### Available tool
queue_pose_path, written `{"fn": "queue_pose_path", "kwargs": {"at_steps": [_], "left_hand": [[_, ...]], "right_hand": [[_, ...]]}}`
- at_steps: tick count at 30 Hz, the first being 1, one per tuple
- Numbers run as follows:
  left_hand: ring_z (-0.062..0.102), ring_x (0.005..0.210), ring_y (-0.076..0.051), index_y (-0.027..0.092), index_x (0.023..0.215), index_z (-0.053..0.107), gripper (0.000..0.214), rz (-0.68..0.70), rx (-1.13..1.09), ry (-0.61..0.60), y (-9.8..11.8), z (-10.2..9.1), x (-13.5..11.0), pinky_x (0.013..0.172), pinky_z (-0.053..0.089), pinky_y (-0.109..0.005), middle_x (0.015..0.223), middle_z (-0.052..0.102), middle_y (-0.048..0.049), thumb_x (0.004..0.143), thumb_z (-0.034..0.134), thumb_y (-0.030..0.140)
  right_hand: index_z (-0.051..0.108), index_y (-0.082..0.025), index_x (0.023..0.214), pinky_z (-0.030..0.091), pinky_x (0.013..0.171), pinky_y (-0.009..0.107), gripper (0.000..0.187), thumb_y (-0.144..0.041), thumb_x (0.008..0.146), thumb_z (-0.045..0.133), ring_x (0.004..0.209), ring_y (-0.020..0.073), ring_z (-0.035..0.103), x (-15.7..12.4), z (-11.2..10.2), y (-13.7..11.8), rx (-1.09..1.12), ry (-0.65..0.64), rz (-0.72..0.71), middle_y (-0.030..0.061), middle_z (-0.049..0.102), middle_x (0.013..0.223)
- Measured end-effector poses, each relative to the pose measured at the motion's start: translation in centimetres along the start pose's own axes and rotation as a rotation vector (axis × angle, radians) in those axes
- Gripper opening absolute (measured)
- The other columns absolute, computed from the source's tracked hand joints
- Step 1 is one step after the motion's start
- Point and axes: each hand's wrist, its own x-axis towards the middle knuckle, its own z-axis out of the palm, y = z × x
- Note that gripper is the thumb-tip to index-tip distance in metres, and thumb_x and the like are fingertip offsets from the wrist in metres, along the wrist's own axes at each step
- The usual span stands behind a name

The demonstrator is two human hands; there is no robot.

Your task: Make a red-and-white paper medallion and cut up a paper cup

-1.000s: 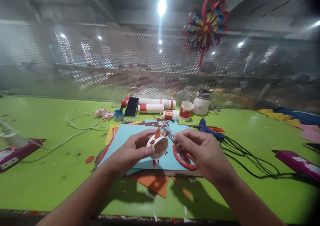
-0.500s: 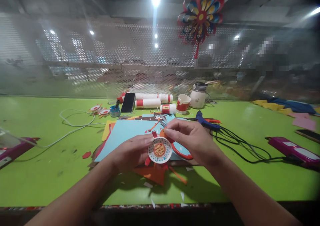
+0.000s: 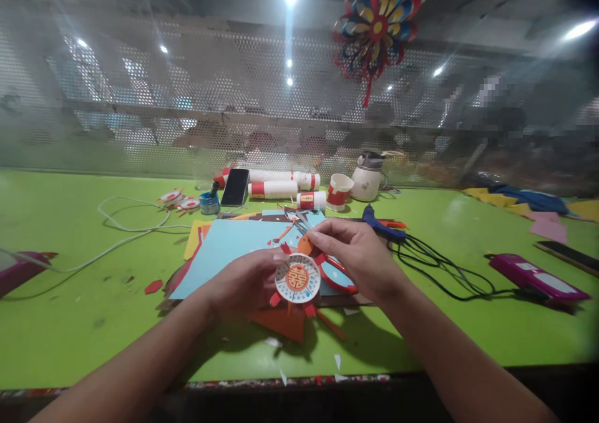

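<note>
My left hand [image 3: 243, 282] is closed round a small white paper disc [image 3: 297, 278] with a red and orange emblem and red paper fringes at its rim. My right hand [image 3: 358, 254] pinches an orange paper piece [image 3: 304, 246] at the disc's upper right edge. Both hands hover over a light blue paper sheet [image 3: 229, 248]. Red-handled scissors [image 3: 334, 273] lie on the sheet just under my right hand.
Orange and yellow paper sheets [image 3: 281, 323] lie under the blue one on the green table [image 3: 70, 298]. Behind them stand glue bottles [image 3: 276, 189], a phone [image 3: 234, 186], a red-and-white cup [image 3: 339, 192] and a white kettle [image 3: 367, 176]. A blue glue gun [image 3: 379, 220] with black cable lies at the right.
The disc has turned its emblem face toward me and dropped lower. My right hand has left the scissors handle and now pinches the orange piece at the disc's rim.
</note>
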Motion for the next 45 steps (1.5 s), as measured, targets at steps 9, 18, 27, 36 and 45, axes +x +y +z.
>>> {"fn": "queue_pose_path", "kwargs": {"at_steps": [9,18,27,36,45], "left_hand": [[0.06,0.066,-0.017,0.009,0.091,0.067,0.026,0.103,-0.008,-0.034,0.1,-0.2,0.4,0.062,0.048,-0.029,0.077,0.068,-0.0099,0.087,0.05,0.029],[0.059,0.072,-0.018,0.008,0.103,0.064,0.03,0.171,-0.03,0.04,0.4,-0.2,0.6,0.064,0.046,-0.029,0.088,0.068,-0.0129,0.088,0.047,0.028],[0.061,0.076,-0.019,0.009,0.097,0.066,0.029,0.206,0.032,0.065,0.1,-0.9,1.1,0.068,0.046,-0.031,0.094,0.068,-0.0142,0.088,0.047,0.028],[0.063,0.073,-0.019,0.008,0.099,0.066,0.027,0.152,0.059,0.106,0.3,-1.0,1.0,0.068,0.049,-0.03,0.091,0.07,-0.0143,0.087,0.05,0.026],[0.065,0.084,-0.024,0.008,0.106,0.063,0.028,0.148,0.085,0.028,0.2,-1.5,1.0,0.073,0.052,-0.038,0.098,0.069,-0.0175,0.088,0.052,0.025]], "right_hand": [[0.067,-0.014,0.076,0.044,0.059,0.025,0.033,-0.047,0.078,0.066,0.061,0.0098,0.054,0.8,-0.5,0.8,0.148,0.088,0.078,0.0007,0.061,0.066],[0.061,-0.013,0.075,0.043,0.058,0.026,0.041,-0.053,0.078,0.062,0.058,0.0102,0.054,1.1,0.0,1.9,-0.009,0.055,0.128,0.0013,0.06,0.066],[0.064,-0.014,0.074,0.039,0.056,0.024,0.034,-0.047,0.078,0.062,0.064,0.0121,0.053,0.8,0.7,1.8,-0.206,-0.01,0.173,0.0016,0.06,0.069],[0.064,-0.013,0.07,0.038,0.058,0.025,0.034,-0.046,0.072,0.069,0.061,0.0108,0.051,1.1,0.4,2.8,-0.013,-0.013,0.229,0.0014,0.059,0.066],[0.065,-0.012,0.071,0.038,0.057,0.025,0.033,-0.042,0.067,0.075,0.059,0.0103,0.051,1.3,0.3,3.3,0.11,-0.04,0.268,0.0019,0.059,0.066]]}}
